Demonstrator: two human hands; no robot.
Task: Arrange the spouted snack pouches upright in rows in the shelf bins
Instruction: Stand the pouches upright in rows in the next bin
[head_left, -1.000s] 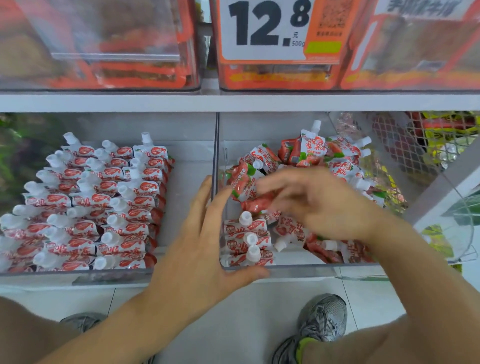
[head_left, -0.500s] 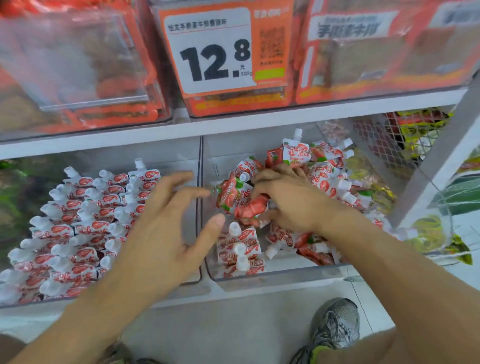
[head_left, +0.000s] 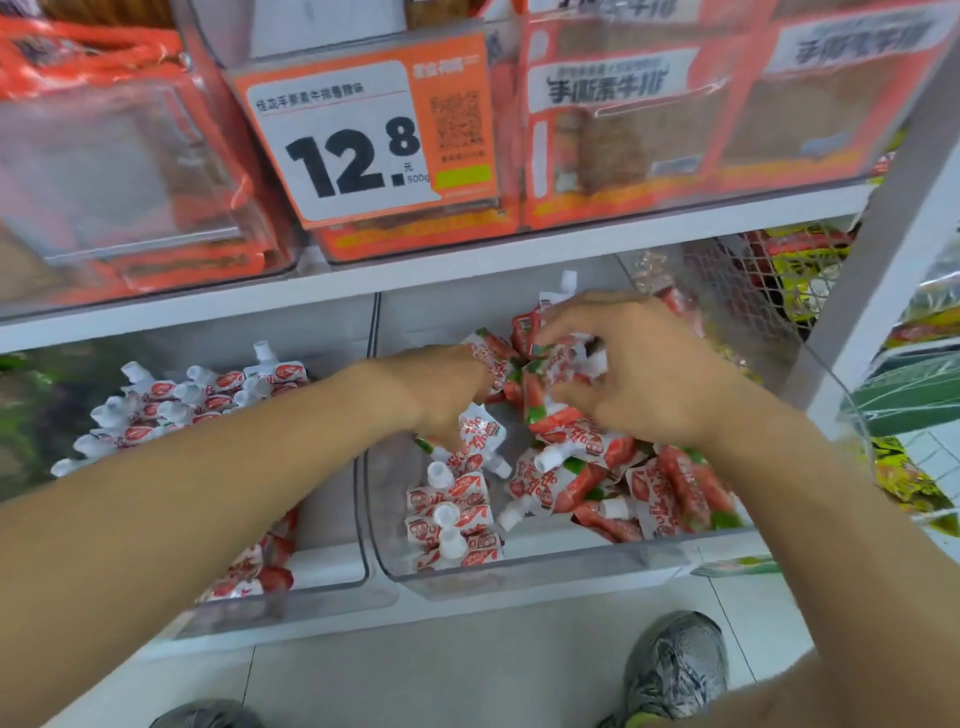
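Hands at work in the right bin (head_left: 545, 574): the left hand (head_left: 441, 395) curls onto a pouch (head_left: 480, 434) beside the short standing row (head_left: 452, 519), while the right hand (head_left: 639, 374) pinches a pouch (head_left: 571, 361) lifted from the loose heap (head_left: 623, 483). Best practice: turn each spout upward, then seat it snugly behind the row.

price tag (head_left: 363, 140), orange snack boxes (head_left: 649, 119), grey shoe (head_left: 675, 670)

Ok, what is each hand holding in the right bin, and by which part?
The right hand pinches a pouch by its crumpled top edge, near the spout. The left hand curls down into the loose pouches; where it grips cannot be told.
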